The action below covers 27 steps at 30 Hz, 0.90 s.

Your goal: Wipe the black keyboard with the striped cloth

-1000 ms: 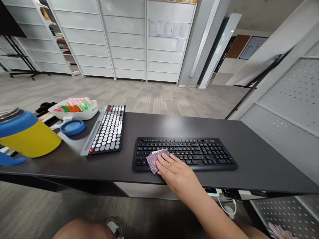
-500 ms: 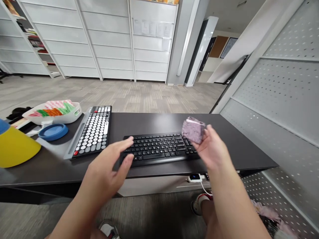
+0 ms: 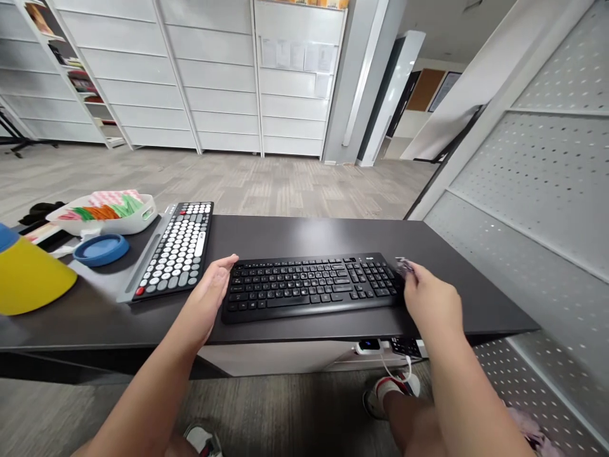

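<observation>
A black keyboard [image 3: 295, 285] lies flat on the dark desk in front of me. My left hand [image 3: 213, 292] is at its left end, fingers stretched out and close together, with the palm side along the keyboard's edge; I cannot tell how firmly it touches. Beyond the opposite end, my right hand [image 3: 431, 295] is closed on a small purple-grey fuzzy pad [image 3: 404, 265]. Only an edge of that pad shows, beside the number keys. Its exact kind is unclear.
A grey keyboard with white round keys [image 3: 178, 254] stands angled on the left. Past it are a blue round lid [image 3: 101, 250], a white basket [image 3: 143, 219] of colourful items and a yellow container [image 3: 35, 276]. A perforated panel [image 3: 523, 171] borders the right side.
My right hand has moved right with the purple pad and turned over, so the pad is mostly hidden. My left hand has straightened its fingers and moved slightly left to the keyboard's end.
</observation>
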Available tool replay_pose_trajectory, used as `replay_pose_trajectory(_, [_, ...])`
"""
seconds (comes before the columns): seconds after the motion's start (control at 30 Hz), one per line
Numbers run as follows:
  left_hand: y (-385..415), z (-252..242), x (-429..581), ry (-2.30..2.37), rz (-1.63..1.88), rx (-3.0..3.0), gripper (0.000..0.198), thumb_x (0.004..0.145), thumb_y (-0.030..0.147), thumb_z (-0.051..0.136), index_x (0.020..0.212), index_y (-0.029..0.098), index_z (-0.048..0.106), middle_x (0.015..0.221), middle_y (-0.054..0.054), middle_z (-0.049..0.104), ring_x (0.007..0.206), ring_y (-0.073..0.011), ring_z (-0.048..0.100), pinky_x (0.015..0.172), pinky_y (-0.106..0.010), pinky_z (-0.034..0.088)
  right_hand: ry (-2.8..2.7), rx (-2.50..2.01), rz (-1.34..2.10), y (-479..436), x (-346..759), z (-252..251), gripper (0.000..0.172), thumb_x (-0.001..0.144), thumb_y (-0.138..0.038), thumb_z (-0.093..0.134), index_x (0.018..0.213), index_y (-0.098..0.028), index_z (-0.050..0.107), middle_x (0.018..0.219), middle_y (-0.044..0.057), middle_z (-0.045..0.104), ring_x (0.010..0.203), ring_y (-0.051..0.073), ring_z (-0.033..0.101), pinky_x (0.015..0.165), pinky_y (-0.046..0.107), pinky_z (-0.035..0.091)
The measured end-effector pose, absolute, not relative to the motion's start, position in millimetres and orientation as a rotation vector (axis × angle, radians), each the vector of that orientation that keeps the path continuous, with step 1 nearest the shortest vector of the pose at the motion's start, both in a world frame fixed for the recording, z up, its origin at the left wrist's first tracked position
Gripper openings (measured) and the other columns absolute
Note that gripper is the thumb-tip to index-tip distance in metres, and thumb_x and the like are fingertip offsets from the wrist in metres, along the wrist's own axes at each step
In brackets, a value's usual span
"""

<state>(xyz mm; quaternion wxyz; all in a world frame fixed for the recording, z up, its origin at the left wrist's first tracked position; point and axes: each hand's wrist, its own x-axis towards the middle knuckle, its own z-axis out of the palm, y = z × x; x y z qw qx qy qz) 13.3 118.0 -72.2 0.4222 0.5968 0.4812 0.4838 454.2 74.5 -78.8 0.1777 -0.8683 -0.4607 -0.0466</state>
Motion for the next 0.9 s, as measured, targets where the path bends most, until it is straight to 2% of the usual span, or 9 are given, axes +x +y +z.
replay_pose_trajectory(0.13, [120,-72,14,1.052,1.267,1.244,0.043,0.105,0.056,0.058,0.137,0.029,0.065,0.163,-0.006,0.055,0.161,-0.0251,0.036,0.136,-0.046,0.021,-1.464,-2.395,-0.078,83,433,-81,0.047,0.108,-0.042,0.040,0.139,-0.027,0.073,0.097,0.013,0.082,0.083,0.031,0.076,0.075,0.040,0.054])
replay_pose_trajectory(0.3, [123,-75,15,1.052,1.281,1.232,0.039,0.103,0.056,0.064,0.132,0.032,0.070,0.159,-0.004,0.059,0.159,-0.0242,0.039,0.136,-0.043,0.023,-1.606,-2.251,-0.147,81,403,-87,0.048,0.109,-0.034,0.038,0.143,-0.022,0.071,0.121,0.015,0.080,0.104,0.034,0.078,0.087,0.043,0.060])
replay_pose_trajectory(0.37, [124,-77,14,1.084,1.273,1.264,0.039,0.102,0.058,0.064,0.132,0.033,0.071,0.158,-0.003,0.060,0.158,-0.0248,0.040,0.136,-0.044,0.023,-1.726,-2.099,-0.094,77,392,-89,0.049,0.109,-0.035,0.038,0.145,-0.022,0.068,0.137,0.013,0.074,0.122,0.034,0.073,0.099,0.046,0.058])
replay_pose_trajectory(0.47, [126,-79,14,1.095,1.283,1.267,0.039,0.101,0.058,0.067,0.130,0.032,0.072,0.158,-0.004,0.060,0.157,-0.0260,0.042,0.135,-0.046,0.023,-1.779,-1.900,0.051,65,396,-84,0.052,0.109,-0.049,0.042,0.150,-0.026,0.064,0.151,0.008,0.066,0.139,0.033,0.062,0.113,0.046,0.051])
replay_pose_trajectory(0.53, [127,-79,15,1.060,1.299,1.230,0.038,0.100,0.057,0.069,0.127,0.031,0.073,0.155,-0.005,0.062,0.155,-0.0263,0.046,0.134,-0.046,0.026,-1.630,-1.875,0.072,53,417,-77,0.051,0.108,-0.055,0.044,0.146,-0.031,0.067,0.145,0.005,0.071,0.133,0.031,0.066,0.110,0.043,0.052])
replay_pose_trajectory(0.63, [128,-77,16,1.021,1.319,1.177,0.034,0.099,0.053,0.071,0.123,0.028,0.075,0.151,-0.007,0.066,0.154,-0.0262,0.047,0.134,-0.045,0.028,-1.307,-2.046,-0.039,29,469,-71,0.040,0.104,-0.052,0.046,0.119,-0.031,0.076,0.108,0.003,0.083,0.097,0.026,0.076,0.086,0.037,0.053])
replay_pose_trajectory(0.73, [129,-76,16,1.016,1.337,1.124,0.029,0.100,0.050,0.071,0.119,0.028,0.077,0.151,-0.006,0.066,0.155,-0.0246,0.046,0.135,-0.044,0.026,-1.250,-2.357,0.048,2,520,-78,0.034,0.095,-0.047,0.050,0.094,-0.027,0.078,0.072,0.003,0.074,0.071,0.025,0.068,0.068,0.035,0.045])
replay_pose_trajectory(0.8, [130,-76,17,1.007,1.349,1.105,0.027,0.100,0.048,0.072,0.117,0.028,0.078,0.149,-0.006,0.067,0.154,-0.0240,0.047,0.135,-0.044,0.027,-1.331,-2.438,0.229,-14,543,-85,0.034,0.090,-0.044,0.049,0.084,-0.026,0.077,0.062,0.002,0.067,0.066,0.024,0.062,0.064,0.033,0.042])
replay_pose_trajectory(0.9, [131,-76,17,0.992,1.371,1.106,0.025,0.100,0.045,0.072,0.115,0.026,0.078,0.145,-0.008,0.070,0.151,-0.0247,0.051,0.134,-0.045,0.030,-1.433,-2.408,0.484,-30,552,-90,0.039,0.087,-0.044,0.046,0.084,-0.023,0.078,0.059,0.001,0.060,0.061,0.021,0.056,0.060,0.032,0.039])
